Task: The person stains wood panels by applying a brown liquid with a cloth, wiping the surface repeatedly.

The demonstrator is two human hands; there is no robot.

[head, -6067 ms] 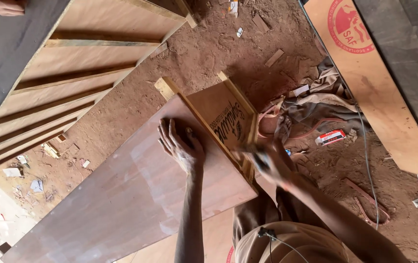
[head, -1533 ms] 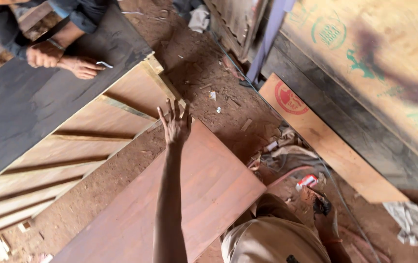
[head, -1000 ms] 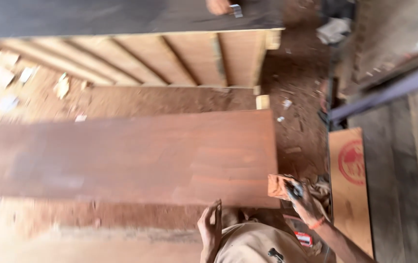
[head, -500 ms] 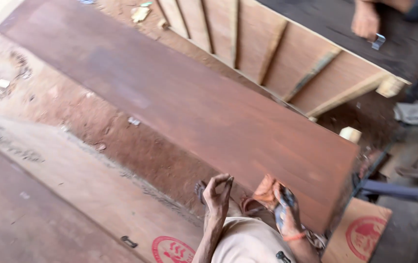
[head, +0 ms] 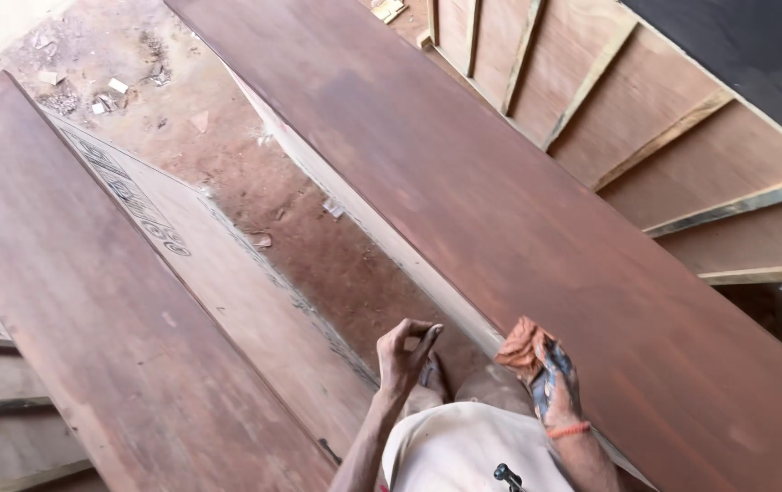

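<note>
The right hand [head: 555, 383] clasps a crumpled orange rag [head: 523, 344] at the near edge of the long reddish-brown board [head: 519, 210]. The left hand [head: 405, 351] hangs loosely curled, holding nothing. Rubbing goes best flat, along the grain.

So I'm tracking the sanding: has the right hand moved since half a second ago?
Cannot tell: the camera swung. The right hand holds the orange pad at the reddish board's near edge, as before.

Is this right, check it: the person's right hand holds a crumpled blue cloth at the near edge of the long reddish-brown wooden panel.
Not quite. In the head view the crumpled cloth in the right hand is orange, not blue. The rest stands: it sits at the near edge of the long reddish-brown wooden panel.
</note>
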